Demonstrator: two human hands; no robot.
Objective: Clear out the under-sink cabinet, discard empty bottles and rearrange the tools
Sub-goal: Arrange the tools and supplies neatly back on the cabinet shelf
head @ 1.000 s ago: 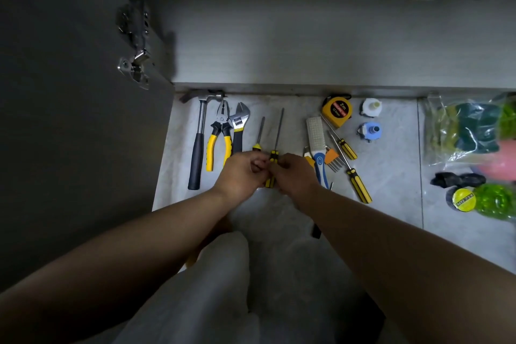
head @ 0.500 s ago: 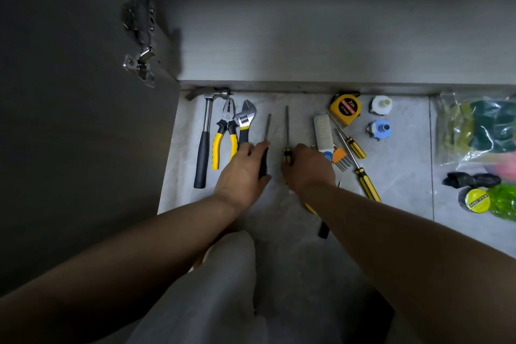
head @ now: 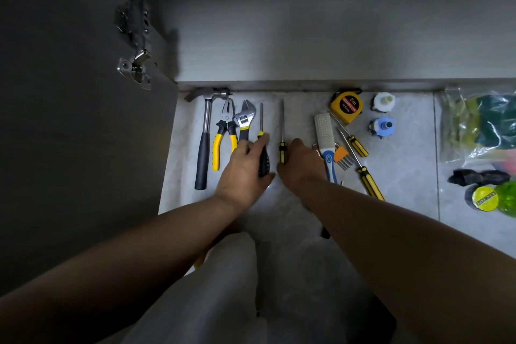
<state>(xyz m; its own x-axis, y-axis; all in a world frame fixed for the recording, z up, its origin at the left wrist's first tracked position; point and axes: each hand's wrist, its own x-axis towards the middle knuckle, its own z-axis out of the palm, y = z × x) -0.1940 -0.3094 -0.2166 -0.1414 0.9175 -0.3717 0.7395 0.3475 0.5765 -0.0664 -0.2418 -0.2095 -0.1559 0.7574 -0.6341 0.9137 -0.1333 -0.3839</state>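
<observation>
Marbled tile [head: 405,170]; left hand [head: 240,176], right hand [head: 300,166] hold slim steel screwdrivers [head: 261,121] [head: 282,123].

On the floor [head: 405,165] the hammer [head: 205,142] lay leftmost, then the pliers [head: 224,134], wrench [head: 245,119], first screwdriver [head: 261,120] and second screwdriver [head: 282,120] rightward. The brush [head: 323,131] lay further right, with the tape measure [head: 346,105] behind it.

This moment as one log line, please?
left hand: holds black-handled screwdriver | right hand: touches yellow-handled screwdriver | row: beside wrench
</observation>
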